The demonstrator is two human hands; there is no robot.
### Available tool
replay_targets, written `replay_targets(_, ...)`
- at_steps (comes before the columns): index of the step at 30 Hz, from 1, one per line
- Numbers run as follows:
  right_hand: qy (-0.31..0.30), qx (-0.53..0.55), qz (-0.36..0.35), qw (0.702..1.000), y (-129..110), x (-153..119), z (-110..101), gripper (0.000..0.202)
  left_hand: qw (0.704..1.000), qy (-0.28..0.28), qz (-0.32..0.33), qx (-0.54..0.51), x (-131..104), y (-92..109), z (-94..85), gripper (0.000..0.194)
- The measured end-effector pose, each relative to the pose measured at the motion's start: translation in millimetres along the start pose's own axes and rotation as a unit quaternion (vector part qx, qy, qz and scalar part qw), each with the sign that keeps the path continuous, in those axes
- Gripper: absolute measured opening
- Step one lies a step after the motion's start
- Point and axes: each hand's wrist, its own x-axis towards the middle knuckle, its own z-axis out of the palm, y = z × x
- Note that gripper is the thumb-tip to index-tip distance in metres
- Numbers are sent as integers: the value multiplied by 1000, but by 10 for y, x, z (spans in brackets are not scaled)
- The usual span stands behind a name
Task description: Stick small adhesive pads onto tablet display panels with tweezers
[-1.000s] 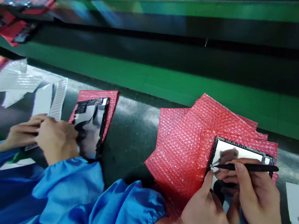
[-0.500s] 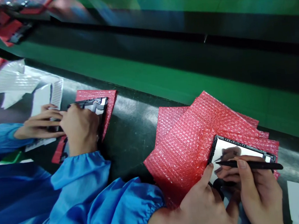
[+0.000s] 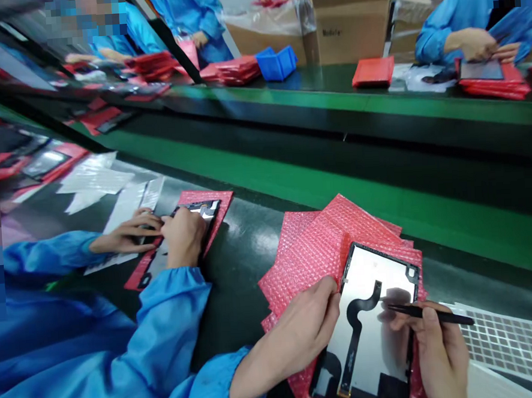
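A tablet display panel [image 3: 369, 337] lies back side up, with a silvery sheet, a black frame and a curved black flex cable [image 3: 355, 319]. It rests on a fanned stack of red bubble-wrap bags [image 3: 305, 256]. At the panel's left edge is my left hand [image 3: 296, 326], its fingers curled together against the rim; their tips are partly hidden. My right hand [image 3: 441, 344] pinches slim black tweezers [image 3: 430, 314] over the panel's right side, the pointed end aimed left. The tip appears just above the silvery surface, where the hand is mirrored; contact cannot be made out.
A white sheet with a grid of grey squares [image 3: 504, 334] lies on the right. At left, a co-worker's hands [image 3: 184, 234] work on another panel. Across the green-edged bench stand a blue bin [image 3: 277, 64], cartons [image 3: 349, 23] and red packets [image 3: 373, 72], with more people.
The view has tilted up, showing the far bench. My left hand has drawn back from the panel's face to its left edge, fingers curled. The tweezers stay in my right hand; more panel shows.
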Motion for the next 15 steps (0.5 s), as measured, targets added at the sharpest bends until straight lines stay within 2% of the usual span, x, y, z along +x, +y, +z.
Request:
replay_targets(2,32,77,-4,997,43,1,49,37,992,17,8,-123,-16,91,89,10)
replay_targets(4,67,134,-12,989,-29,-13,75,35,971,51,34,-230,54,180,155,13)
replay_targets(6,101,172,-42,979,-189,-23,46,31,951,69,64,-294,290,270,180,21)
replay_targets(7,118,184,-64,974,-283,-18,8,29,945,64,77,-310,488,323,178,23)
replay_targets(9,161,197,-120,960,-460,22,-104,27,943,46,91,-318,1043,454,159,30)
replay_targets(11,209,199,-173,942,-584,92,-231,27,943,34,94,-319,1746,621,146,36)
replay_targets(13,236,195,-202,930,-637,169,-335,28,949,36,88,-300,2461,802,154,36)
replay_targets(15,240,189,-211,929,-631,234,-397,28,962,42,81,-258,3053,952,165,31)
